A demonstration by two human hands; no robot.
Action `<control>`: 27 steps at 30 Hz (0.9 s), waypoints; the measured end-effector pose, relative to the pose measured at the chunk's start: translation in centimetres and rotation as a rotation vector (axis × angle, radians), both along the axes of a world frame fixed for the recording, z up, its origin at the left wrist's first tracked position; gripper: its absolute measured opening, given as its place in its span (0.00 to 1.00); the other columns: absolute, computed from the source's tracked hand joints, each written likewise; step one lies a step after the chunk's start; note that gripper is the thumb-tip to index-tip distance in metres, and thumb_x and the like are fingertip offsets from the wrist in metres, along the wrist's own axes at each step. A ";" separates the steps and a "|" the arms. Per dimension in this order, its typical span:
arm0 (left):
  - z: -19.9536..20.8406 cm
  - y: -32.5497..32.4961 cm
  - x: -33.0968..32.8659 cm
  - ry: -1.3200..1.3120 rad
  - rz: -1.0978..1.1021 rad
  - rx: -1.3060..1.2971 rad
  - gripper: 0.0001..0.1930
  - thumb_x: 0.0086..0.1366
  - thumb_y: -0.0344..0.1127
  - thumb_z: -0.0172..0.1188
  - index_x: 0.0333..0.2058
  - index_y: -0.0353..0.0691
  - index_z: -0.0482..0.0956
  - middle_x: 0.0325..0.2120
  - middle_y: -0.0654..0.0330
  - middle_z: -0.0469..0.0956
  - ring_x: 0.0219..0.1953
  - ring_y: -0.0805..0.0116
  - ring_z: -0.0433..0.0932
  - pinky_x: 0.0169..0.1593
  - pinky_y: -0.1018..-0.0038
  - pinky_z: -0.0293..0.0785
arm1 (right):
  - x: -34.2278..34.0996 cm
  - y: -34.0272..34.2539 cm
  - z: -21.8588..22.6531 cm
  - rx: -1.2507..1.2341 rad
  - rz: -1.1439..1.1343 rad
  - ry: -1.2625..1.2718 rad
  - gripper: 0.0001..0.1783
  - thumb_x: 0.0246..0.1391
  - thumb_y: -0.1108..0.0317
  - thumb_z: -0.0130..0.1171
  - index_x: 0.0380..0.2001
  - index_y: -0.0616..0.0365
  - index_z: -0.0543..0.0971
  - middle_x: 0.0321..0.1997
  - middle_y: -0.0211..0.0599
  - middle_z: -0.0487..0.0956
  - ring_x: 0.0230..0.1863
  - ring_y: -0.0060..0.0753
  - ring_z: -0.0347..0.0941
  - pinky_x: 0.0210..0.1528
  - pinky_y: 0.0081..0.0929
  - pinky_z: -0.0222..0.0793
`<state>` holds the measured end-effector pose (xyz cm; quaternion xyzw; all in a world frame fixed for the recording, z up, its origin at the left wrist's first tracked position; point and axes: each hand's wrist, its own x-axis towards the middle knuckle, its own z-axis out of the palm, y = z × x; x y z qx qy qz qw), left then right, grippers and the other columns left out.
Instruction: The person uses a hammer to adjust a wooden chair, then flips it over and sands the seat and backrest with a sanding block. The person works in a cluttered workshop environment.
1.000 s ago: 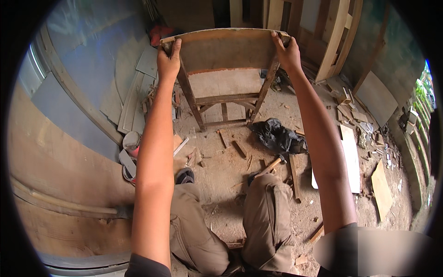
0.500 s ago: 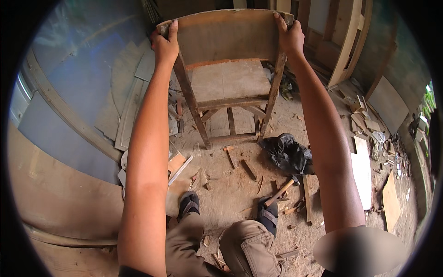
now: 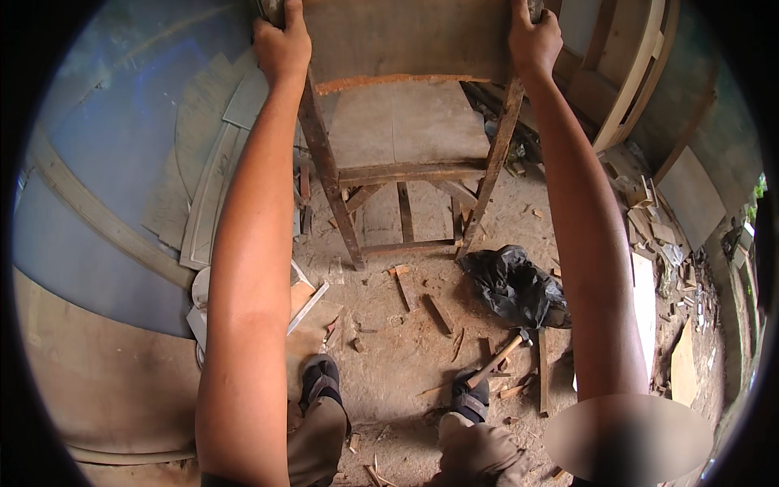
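A worn wooden chair [image 3: 410,174] stands in front of me, its back toward me and its pale seat [image 3: 402,130] beyond. My left hand [image 3: 284,45] grips the left upright of the backrest [image 3: 406,40] near its top. On the opposite upright, my right hand [image 3: 535,40] is closed in the same way. Both arms are stretched straight out. The backrest's upper edge lies outside the picture, and its lower edge shows rough orange-brown wood.
A hammer [image 3: 499,357] lies by my right shoe [image 3: 471,398], with a black plastic bag [image 3: 515,284] beyond it. Wood scraps [image 3: 438,313] litter the floor. Boards [image 3: 211,195] lean at the left, wooden frames [image 3: 633,73] at the back right, and offcuts lie along the right.
The chair's back and both hands have risen toward the picture's top edge, and the chair looks larger. My feet show further apart, and my knees have dropped lower in view.
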<state>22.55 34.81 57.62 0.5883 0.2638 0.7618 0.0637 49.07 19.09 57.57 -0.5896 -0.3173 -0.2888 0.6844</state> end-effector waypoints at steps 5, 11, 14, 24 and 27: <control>-0.7 0.2 -0.3 -0.007 0.052 -0.122 0.39 0.59 0.70 0.52 0.36 0.28 0.79 0.30 0.39 0.81 0.38 0.40 0.80 0.43 0.54 0.74 | 0.1 0.8 0.2 -0.064 -0.009 0.019 0.45 0.47 0.27 0.55 0.35 0.69 0.78 0.39 0.60 0.80 0.46 0.57 0.77 0.50 0.44 0.69; -3.1 -0.2 -0.7 -0.007 0.095 -0.482 0.46 0.61 0.74 0.40 0.40 0.27 0.81 0.33 0.39 0.81 0.40 0.41 0.80 0.45 0.54 0.73 | -1.4 0.3 -0.6 -0.069 0.076 0.151 0.45 0.49 0.28 0.54 0.31 0.70 0.79 0.34 0.60 0.80 0.42 0.59 0.78 0.46 0.44 0.71; -2.7 -1.8 -0.4 0.018 0.040 -0.531 0.45 0.63 0.73 0.37 0.38 0.28 0.82 0.34 0.40 0.81 0.41 0.41 0.80 0.46 0.55 0.73 | -1.1 0.1 -0.7 -0.114 0.081 0.212 0.46 0.49 0.27 0.52 0.32 0.71 0.79 0.33 0.59 0.81 0.41 0.57 0.78 0.45 0.42 0.71; -3.1 -2.3 -0.2 0.052 0.010 -0.444 0.42 0.65 0.70 0.37 0.43 0.30 0.81 0.38 0.40 0.81 0.46 0.40 0.78 0.48 0.55 0.72 | -0.6 -1.4 -1.4 0.008 0.134 0.159 0.41 0.52 0.31 0.54 0.26 0.69 0.76 0.23 0.52 0.77 0.27 0.46 0.73 0.36 0.41 0.68; -3.5 -2.1 -0.3 0.050 -0.030 -0.432 0.43 0.66 0.71 0.36 0.40 0.31 0.82 0.34 0.44 0.82 0.41 0.44 0.80 0.46 0.58 0.73 | -1.0 -2.5 -0.9 -0.168 0.185 0.240 0.40 0.54 0.32 0.53 0.30 0.70 0.76 0.27 0.59 0.77 0.33 0.51 0.75 0.40 0.41 0.69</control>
